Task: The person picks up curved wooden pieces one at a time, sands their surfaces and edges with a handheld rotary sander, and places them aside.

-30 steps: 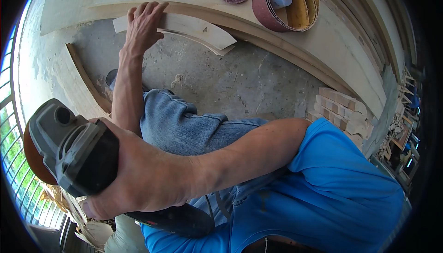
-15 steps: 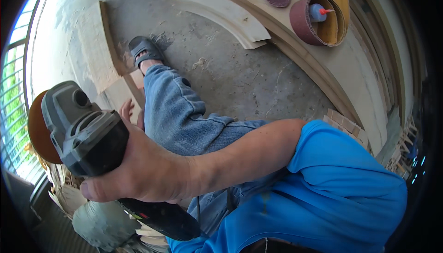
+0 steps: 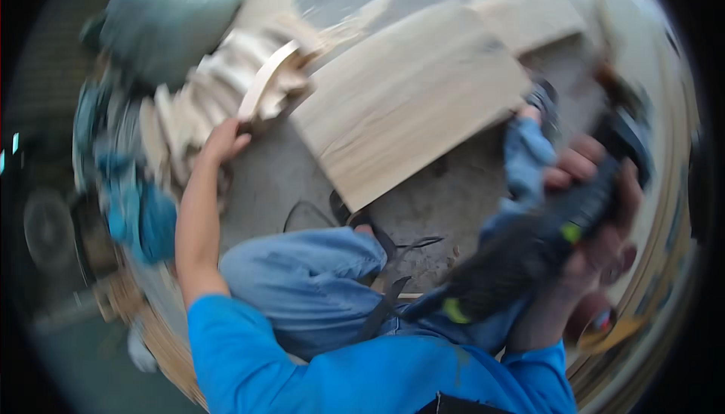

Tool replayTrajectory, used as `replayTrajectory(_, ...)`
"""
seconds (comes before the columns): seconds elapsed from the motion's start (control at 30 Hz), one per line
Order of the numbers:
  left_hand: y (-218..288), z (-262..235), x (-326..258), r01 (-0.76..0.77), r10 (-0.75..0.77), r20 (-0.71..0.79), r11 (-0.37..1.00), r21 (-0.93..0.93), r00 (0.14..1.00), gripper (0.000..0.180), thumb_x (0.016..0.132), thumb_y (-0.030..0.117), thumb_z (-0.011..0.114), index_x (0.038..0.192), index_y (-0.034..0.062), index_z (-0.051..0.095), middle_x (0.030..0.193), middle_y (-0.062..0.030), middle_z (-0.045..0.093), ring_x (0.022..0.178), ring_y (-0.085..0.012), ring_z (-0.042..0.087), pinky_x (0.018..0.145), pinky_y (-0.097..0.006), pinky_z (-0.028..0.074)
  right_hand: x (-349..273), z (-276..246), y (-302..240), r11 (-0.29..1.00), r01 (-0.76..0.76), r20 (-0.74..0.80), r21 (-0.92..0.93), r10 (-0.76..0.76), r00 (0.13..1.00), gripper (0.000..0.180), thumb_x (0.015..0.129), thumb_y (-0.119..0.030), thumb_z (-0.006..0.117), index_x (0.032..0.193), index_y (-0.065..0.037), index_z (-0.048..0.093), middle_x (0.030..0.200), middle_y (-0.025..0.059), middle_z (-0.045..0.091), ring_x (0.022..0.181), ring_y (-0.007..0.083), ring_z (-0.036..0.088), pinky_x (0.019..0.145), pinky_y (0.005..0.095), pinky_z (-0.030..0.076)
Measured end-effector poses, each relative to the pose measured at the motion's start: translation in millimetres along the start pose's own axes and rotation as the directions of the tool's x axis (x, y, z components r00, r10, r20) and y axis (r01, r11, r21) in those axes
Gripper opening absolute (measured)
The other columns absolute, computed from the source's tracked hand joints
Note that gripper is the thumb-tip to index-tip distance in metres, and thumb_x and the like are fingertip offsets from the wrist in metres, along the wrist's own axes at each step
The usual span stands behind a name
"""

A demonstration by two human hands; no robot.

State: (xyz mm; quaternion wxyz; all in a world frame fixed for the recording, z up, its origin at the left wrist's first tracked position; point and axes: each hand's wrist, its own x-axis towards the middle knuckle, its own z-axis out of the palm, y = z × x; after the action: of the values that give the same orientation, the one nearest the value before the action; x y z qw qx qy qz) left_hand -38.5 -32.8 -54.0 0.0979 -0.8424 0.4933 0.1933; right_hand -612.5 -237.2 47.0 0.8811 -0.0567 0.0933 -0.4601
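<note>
My right hand [image 3: 585, 187] is wrapped round the dark body of an angle grinder [image 3: 521, 244], lifted above my right leg; motion blurs it, and its disc cannot be made out. Reaching out to the left, my left hand [image 3: 225, 142] closes on the lower end of a pale curved wooden piece [image 3: 268, 78], which stands up from a pile of similar curved wood pieces [image 3: 192, 112]. In front of me lies a wide wooden board [image 3: 411, 100], apart from both hands.
A grey-green sack [image 3: 155, 21] lies behind the pile. Blue cloth [image 3: 140, 210] is at its left. A dark cord [image 3: 310, 214] loops over the floor near my foot. On the right are a sandpaper roll [image 3: 589, 319] and long curved boards [image 3: 664, 263].
The view has swung to the left. My right hand and the grinder now appear at the right side instead of the left. My left hand, mostly hidden before, has reached the wood pile.
</note>
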Motion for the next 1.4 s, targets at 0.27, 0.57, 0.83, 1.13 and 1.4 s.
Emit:
replayTrajectory(0.27, -121, 84, -30, 0.471, -0.599, -0.32, 0.789, -0.395, 0.734, 0.059, 0.083, 0.04, 0.079, 0.122, -0.0015, 0.065, 0.121, -0.025, 0.069, 0.114, -0.0389, 0.066, 0.099, -0.044, 0.052, 15, 4, -14, 0.984, -0.052, 0.029, -0.169, 0.058, 0.998, 0.044, 0.101, -0.017, 0.063, 0.138, -0.008, 0.04, 0.108, 0.0014, 0.042, 0.1, 0.0162, 0.05, 0.096, 0.0401, 0.043)
replayTrajectory(0.57, -31, 95, 69, 0.306, -0.537, -0.292, 0.761, -0.572, 0.791, 0.061, 0.081, 0.051, 0.078, 0.116, 0.0012, 0.069, 0.107, -0.0202, 0.075, 0.101, -0.0367, 0.072, 0.09, -0.044, 0.055, 27, 10, 0, 0.981, -0.069, -0.064, -0.18, 0.058, 0.996, 0.041, 0.102, -0.019, 0.063, 0.133, -0.007, 0.038, 0.11, 0.0041, 0.042, 0.1, 0.0173, 0.051, 0.094, 0.041, 0.044)
replayTrajectory(0.83, 30, 88, -33, -0.002, -0.375, 0.036, -0.1, -0.995, 0.926, 0.039, 0.097, 0.028, 0.064, 0.118, -0.0051, 0.063, 0.096, -0.0132, 0.07, 0.084, -0.0189, 0.072, 0.071, -0.033, 0.063, 18, 8, -17, 0.936, -0.034, -0.035, -0.352, 0.023, 0.999, 0.057, 0.102, -0.02, 0.064, 0.148, -0.008, 0.033, 0.109, 0.0058, 0.043, 0.101, 0.0197, 0.051, 0.094, 0.0428, 0.046)
replayTrajectory(1.13, 75, 107, -81, 0.127, -0.055, 0.142, -0.212, -0.969, 0.988, 0.04, 0.098, 0.029, 0.062, 0.124, -0.0006, 0.059, 0.09, -0.0117, 0.069, 0.065, -0.0198, 0.07, 0.054, -0.031, 0.059, 24, -5, -17, 0.426, -0.05, -0.049, -0.903, 0.013, 0.999, 0.058, 0.097, -0.026, 0.065, 0.145, -0.004, 0.041, 0.112, 0.0131, 0.055, 0.1, 0.0219, 0.06, 0.093, 0.0412, 0.055)
replayTrajectory(1.4, 91, 153, -103, -0.184, -0.1, -0.174, -0.108, -0.977, 0.98, 0.043, 0.091, 0.003, 0.078, 0.128, -0.0003, 0.058, 0.11, -0.0103, 0.069, 0.089, -0.016, 0.072, 0.076, -0.029, 0.061, 48, -28, 101, 0.097, -0.367, -0.323, -0.925, 0.308, 0.895, 0.07, 0.071, -0.028, 0.082, 0.127, 0.004, 0.056, 0.097, 0.0113, 0.066, 0.086, 0.0207, 0.066, 0.083, 0.0339, 0.053)
